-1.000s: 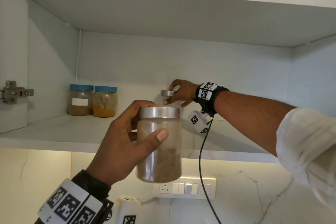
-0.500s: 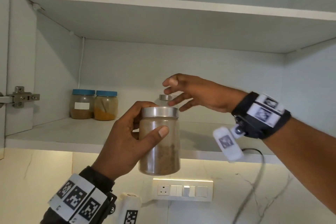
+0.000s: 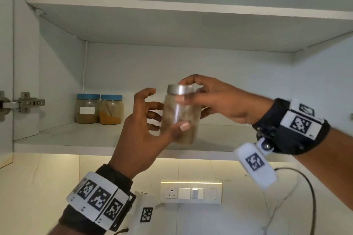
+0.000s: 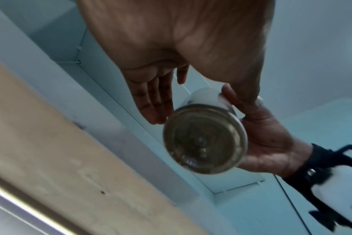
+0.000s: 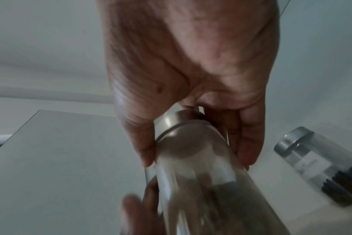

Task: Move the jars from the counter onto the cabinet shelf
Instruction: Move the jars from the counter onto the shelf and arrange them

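A clear jar (image 3: 179, 118) with a silver lid and brown powder hangs in front of the lower cabinet shelf (image 3: 76, 145). My right hand (image 3: 193, 91) grips it round the lid and neck from the right. My left hand (image 3: 158, 110) has its fingers spread and straight; only its thumb touches the jar's lower wall. From below, the left wrist view shows the jar's base (image 4: 205, 139) with my left fingers (image 4: 155, 101) straight beside it. Another silver-lidded jar (image 5: 319, 167) with dark contents stands on the shelf behind, hidden in the head view.
Two blue-lidded jars (image 3: 87, 108) (image 3: 111, 109) stand at the shelf's back left. An upper shelf (image 3: 172, 7) hangs above. A door hinge (image 3: 24, 102) sticks out at left. A switch panel (image 3: 191, 192) and a black cable (image 3: 313, 196) lie below.
My right hand let go of the jar at the back of the shelf and came forward to grip the brown jar's top. My left fingers uncurled from that jar, which rose to shelf height.
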Tool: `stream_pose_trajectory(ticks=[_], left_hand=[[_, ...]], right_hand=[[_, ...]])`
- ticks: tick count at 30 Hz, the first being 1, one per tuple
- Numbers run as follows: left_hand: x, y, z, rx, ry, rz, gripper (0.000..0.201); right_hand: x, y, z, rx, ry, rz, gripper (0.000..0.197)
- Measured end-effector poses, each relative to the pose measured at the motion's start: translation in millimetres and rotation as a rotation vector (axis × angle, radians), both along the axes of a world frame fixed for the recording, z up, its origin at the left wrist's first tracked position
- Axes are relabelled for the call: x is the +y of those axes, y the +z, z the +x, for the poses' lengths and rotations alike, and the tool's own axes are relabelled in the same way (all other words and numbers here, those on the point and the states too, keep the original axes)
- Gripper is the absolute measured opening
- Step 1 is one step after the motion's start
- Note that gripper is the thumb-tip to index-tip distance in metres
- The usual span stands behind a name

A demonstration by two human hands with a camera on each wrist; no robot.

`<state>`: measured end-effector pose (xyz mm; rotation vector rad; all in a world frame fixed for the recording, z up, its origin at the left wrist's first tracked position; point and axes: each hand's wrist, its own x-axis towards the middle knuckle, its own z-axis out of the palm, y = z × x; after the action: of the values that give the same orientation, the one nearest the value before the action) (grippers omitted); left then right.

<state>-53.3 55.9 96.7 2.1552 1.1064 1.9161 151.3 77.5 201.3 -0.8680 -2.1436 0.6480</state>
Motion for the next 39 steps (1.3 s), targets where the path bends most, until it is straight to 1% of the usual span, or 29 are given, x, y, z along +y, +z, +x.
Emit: stream_pose_trajectory(ticks=[2,4,6,8,11,12,16,18,22,24,26,29,32,33,34,36,39], left_hand=[[3,-6,-8,0.109,0.081,-0.067,0.073],[8,-14,-15,0.211,0.14,-0.135,0.05],[11,-21,-18,0.264,0.176,-0.201,0.037],[11,-22,-18,0.271,0.198,-0.245,0.03],[12,-20,-17,0.28,0.207,-0.26,0.022],[12,-20,-18,0.276,0.205,-0.262,0.022],[15,-21,-20,0.255,0.208,-0.261,0.027],[16,-22,-21,0.257,0.202,-0.253,0.029],[17,-22,-22,0.25,0.191,-0.231,0.034],[16,-22,-22,0.249,0.186,-0.226,0.036],[17,-22,-22,0.248,0.184,-0.228,0.036],[18,-22,-23,0.251,0.184,-0.228,0.041],[19,-23,-22,0.25,0.192,-0.224,0.051],[19,-24,-22,0.25,0.193,-0.222,0.052],[20,-24,-23,0.25,0.195,-0.223,0.051],[20,-24,-23,0.245,0.194,-0.228,0.05],[19,-23,-22,0.247,0.199,-0.232,0.051]], right_hand=[[21,14,7,0.054,-0.051,-0.01,0.064],[48,28,14,0.061,-0.135,-0.027,0.053],[78,38,21,0.053,-0.229,-0.063,0.051],[105,41,24,0.003,-0.326,-0.102,0.061],[135,36,18,-0.146,-0.448,-0.128,0.081],[143,33,15,-0.176,-0.474,-0.124,0.083],[170,26,2,-0.247,-0.522,-0.089,0.075],[184,22,-2,-0.314,-0.561,-0.068,0.075],[200,14,-2,-0.53,-0.684,0.069,0.094],[201,18,3,-0.594,-0.676,0.083,0.094],[202,28,11,-0.6,-0.652,0.014,0.084],[204,40,23,-0.553,-0.594,-0.098,0.051],[201,44,31,-0.572,-0.542,-0.072,0.042],[201,43,31,-0.57,-0.541,-0.029,0.045],[202,42,28,-0.578,-0.557,0.028,0.052],[205,34,19,-0.65,-0.649,0.173,0.07],[205,21,3,-0.74,-0.779,0.381,0.081]])
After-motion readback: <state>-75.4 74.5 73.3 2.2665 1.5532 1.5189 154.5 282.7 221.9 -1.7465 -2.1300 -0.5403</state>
